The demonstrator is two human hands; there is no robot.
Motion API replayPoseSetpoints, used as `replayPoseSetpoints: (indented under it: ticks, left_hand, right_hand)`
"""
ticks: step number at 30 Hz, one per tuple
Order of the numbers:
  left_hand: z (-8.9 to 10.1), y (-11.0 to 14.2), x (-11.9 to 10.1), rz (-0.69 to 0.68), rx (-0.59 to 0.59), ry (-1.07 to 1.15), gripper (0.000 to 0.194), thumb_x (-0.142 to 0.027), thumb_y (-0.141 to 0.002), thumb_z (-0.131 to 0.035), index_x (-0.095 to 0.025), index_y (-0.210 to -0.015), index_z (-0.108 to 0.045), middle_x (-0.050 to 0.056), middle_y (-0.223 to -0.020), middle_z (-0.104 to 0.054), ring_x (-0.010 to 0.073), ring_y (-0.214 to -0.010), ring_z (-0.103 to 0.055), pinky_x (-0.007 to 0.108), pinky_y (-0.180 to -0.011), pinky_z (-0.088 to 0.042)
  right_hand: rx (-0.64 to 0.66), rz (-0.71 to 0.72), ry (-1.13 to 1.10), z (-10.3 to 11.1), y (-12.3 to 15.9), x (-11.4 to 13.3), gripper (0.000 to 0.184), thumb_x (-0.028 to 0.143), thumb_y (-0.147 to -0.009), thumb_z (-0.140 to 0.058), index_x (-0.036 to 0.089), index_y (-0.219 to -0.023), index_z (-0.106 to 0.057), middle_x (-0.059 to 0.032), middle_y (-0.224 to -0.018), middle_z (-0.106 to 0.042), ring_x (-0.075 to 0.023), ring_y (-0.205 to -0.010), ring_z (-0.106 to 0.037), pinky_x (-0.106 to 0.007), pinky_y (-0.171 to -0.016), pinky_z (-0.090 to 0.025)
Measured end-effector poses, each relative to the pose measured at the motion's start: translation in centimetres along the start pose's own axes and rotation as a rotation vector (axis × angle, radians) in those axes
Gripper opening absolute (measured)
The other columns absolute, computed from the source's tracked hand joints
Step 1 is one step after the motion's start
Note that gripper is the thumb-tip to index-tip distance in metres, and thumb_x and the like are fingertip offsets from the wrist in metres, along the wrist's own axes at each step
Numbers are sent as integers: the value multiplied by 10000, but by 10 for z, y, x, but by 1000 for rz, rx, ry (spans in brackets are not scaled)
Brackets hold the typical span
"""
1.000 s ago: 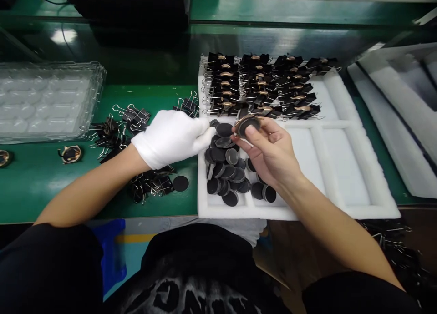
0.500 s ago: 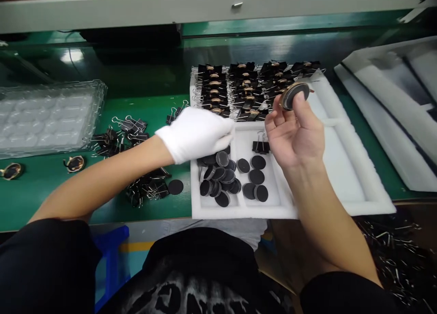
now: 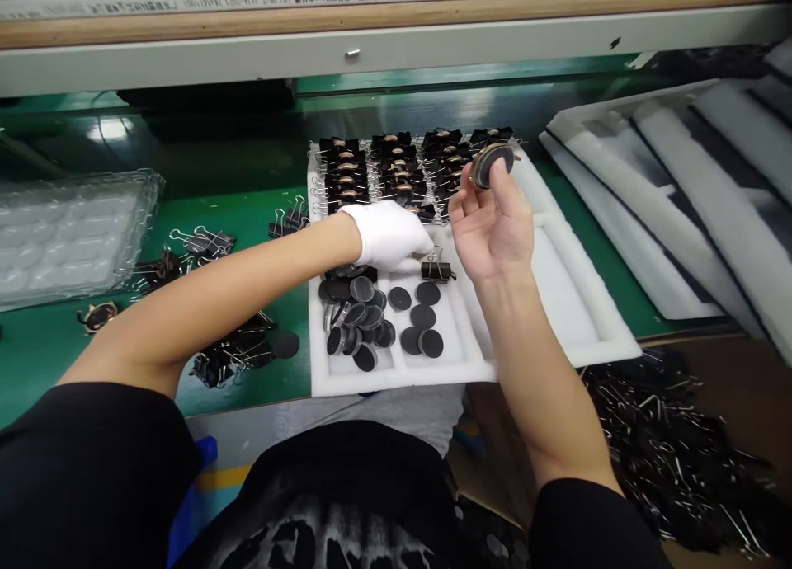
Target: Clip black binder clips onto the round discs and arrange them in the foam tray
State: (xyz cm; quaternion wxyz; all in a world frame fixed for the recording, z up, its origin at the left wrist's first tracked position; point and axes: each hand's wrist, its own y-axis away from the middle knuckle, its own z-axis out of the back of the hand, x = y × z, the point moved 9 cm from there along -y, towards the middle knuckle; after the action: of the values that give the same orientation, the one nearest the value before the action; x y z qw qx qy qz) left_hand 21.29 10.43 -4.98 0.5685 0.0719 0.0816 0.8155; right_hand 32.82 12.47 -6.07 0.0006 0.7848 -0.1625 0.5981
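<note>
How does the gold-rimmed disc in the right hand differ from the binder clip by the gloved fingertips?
Shape: the gold-rimmed disc is round; the binder clip is angular with wire handles. Colour: the disc has a gold-coloured rim; the clip's handles are silvery. Position: the right hand holds the disc tilted; the clip sits in the white tray beside the left hand. Both show black surfaces.

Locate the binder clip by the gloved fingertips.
In the head view, right of centre, the binder clip sits between the left hand and right hand.
</note>
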Motion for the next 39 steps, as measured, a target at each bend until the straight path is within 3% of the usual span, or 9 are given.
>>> replayPoseSetpoints:
  ticks: [5,11,13,16,19,25,31,35,39]
  left_hand:
    - [-4,-3,-6,58,2,114,624,-685,-935,-458,-196,-1040,-830,134,-826,-768,280,-684,-668,362,-606,-386]
    - [17,-9,-14,35,-170,68,432,-440,-945,-490,-203,-794,-817,96,-746,-759,232,-617,-624,351,-564,-309]
    - [32,7,1,142,-277,76,478,-457,-961,-472,-190,-725,-790,92,-664,-717,231,-595,-608,356,-573,-309]
    - [55,54,36,413,-498,204,595,-506,-1027,-380,-178,-676,-732,75,-609,-665,207,-605,-602,344,-626,-352]
    - [58,102,51,513,-639,431,566,-453,-1071,-327,-178,-704,-659,39,-645,-654,160,-630,-593,307,-670,-397]
    - [29,144,19,301,-525,575,437,-405,-1054,-390,-196,-706,-553,-20,-639,-569,108,-582,-481,258,-604,-365]
    - [19,179,31,616,-529,314,632,-749,-832,-566,-207,-530,-444,-12,-465,-435,115,-465,-380,290,-523,-221]
    - [9,176,28,551,-430,393,622,-753,-800,-557,-209,-524,-437,-22,-454,-419,104,-435,-349,285,-506,-242]
    - [4,172,23,487,-448,508,582,-674,-780,-559,-210,-500,-346,-38,-443,-333,95,-444,-289,291,-495,-241]
  right_hand:
    - [1,-8,28,-13,10,6,450,717,-773,-763,366,-1040,-672,3,-1345,-662,-287,-1425,-551,-399,-930,-594]
    - [53,35,21,-20,16,17,394,663,-782,-794,398,-1047,-672,22,-1310,-682,-269,-1398,-580,-379,-911,-602]
    - [74,53,46,-22,19,24,366,652,-802,-784,394,-1040,-679,23,-1311,-689,-256,-1350,-616,-362,-881,-612]
    - [99,30,-19,-30,26,29,340,582,-765,-855,363,-976,-702,33,-1336,-701,-212,-1167,-703,-317,-801,-626]
    - [220,-71,-113,-55,40,23,303,460,-727,-926,324,-902,-720,30,-1288,-738,-145,-912,-734,-266,-692,-611]
    - [486,-230,-98,-105,76,-2,338,385,-656,-981,259,-857,-740,8,-818,-762,-173,-719,-734,-305,-627,-625]
    - [592,-203,-79,-116,93,-5,296,309,-666,-984,244,-862,-772,-8,-771,-784,-187,-689,-771,-314,-675,-665]
    - [645,-211,-45,-120,98,-5,254,259,-670,-975,241,-841,-788,-24,-778,-791,-203,-696,-786,-295,-624,-656]
    - [699,-287,-32,-125,104,-14,278,267,-651,-986,232,-831,-777,-44,-800,-812,-201,-673,-782,-301,-635,-662]
